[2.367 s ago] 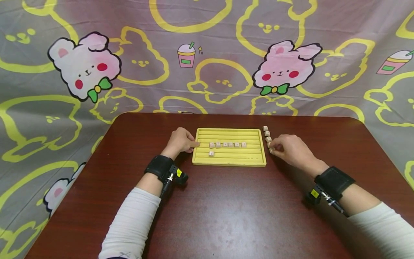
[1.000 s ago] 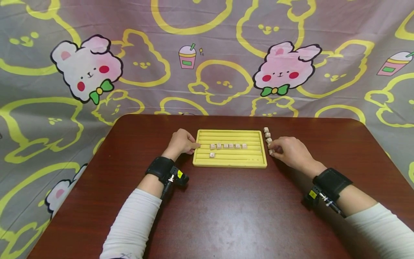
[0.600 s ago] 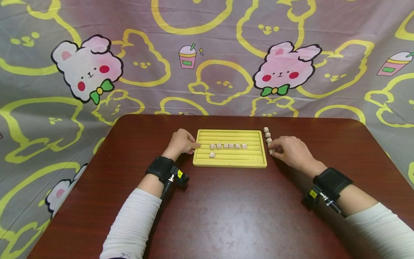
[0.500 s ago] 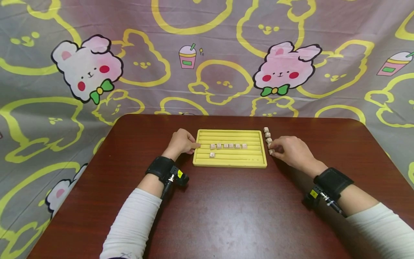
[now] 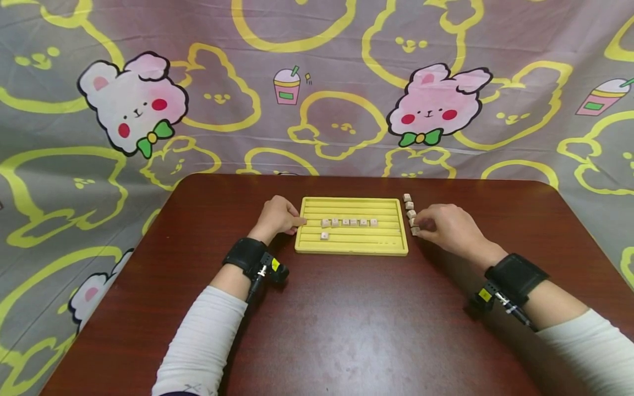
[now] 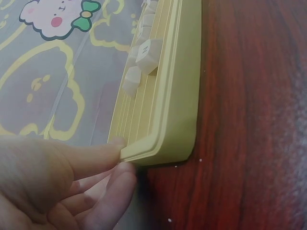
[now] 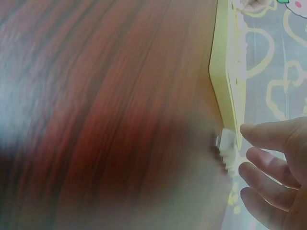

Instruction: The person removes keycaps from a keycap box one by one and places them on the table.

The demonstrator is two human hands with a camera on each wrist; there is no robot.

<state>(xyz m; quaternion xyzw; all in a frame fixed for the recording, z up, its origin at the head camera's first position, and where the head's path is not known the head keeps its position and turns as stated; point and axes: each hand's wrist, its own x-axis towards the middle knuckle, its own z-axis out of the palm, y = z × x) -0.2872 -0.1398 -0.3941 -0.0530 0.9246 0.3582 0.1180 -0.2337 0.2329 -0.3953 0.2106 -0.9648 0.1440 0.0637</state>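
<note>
In the head view, a yellow ridged tray (image 5: 351, 248) lies on the table, with a row of white keycaps (image 5: 345, 223) across its middle and a single keycap (image 5: 324, 236) in a lower groove. My left hand (image 5: 277, 216) pinches the tray's left rim; in the left wrist view the thumb (image 6: 96, 160) is on top and a finger is below. Right of the tray stands a column of loose keycaps (image 5: 409, 205). My right hand (image 5: 453, 228) is at its near end, thumb and fingers parted beside the nearest keycap (image 7: 226, 139) in the right wrist view.
The dark red-brown table (image 5: 346, 324) extends in front of the tray and to both sides. Behind it hangs a patterned cloth (image 5: 342, 71) that meets the far table edge. Each wrist wears a black strap (image 5: 517, 279) with a small camera.
The right hand's fingers have parted and shifted slightly, so more of the column's near keycaps shows. The left hand keeps its hold on the rim, and the tray stays in place.
</note>
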